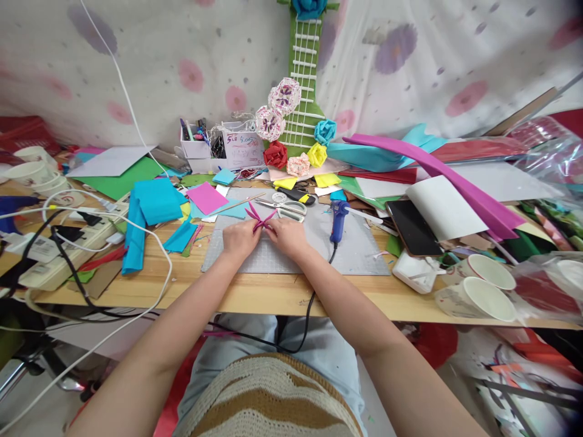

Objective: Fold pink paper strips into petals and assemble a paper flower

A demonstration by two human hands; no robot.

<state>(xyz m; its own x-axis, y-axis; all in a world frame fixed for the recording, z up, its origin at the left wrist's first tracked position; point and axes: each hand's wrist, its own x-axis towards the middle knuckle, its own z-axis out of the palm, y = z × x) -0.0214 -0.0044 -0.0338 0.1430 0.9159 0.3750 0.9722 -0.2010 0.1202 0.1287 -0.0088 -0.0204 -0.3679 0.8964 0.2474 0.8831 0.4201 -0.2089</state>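
Note:
Over the grey cutting mat, my left hand and my right hand meet, fingers closed. Between their fingertips they pinch a magenta paper piece with narrow pointed strips fanning upward; its lower part is hidden by the fingers. Just beyond my right hand lies a pair of scissors with pale handles. A blue glue gun rests to the right on the mat, its black cord running down off the table's front edge.
A white power strip with tangled cables lies at left near blue paper. Behind stands a green guitar-shaped piece with paper flowers. At right are a phone, a white box and paper cups.

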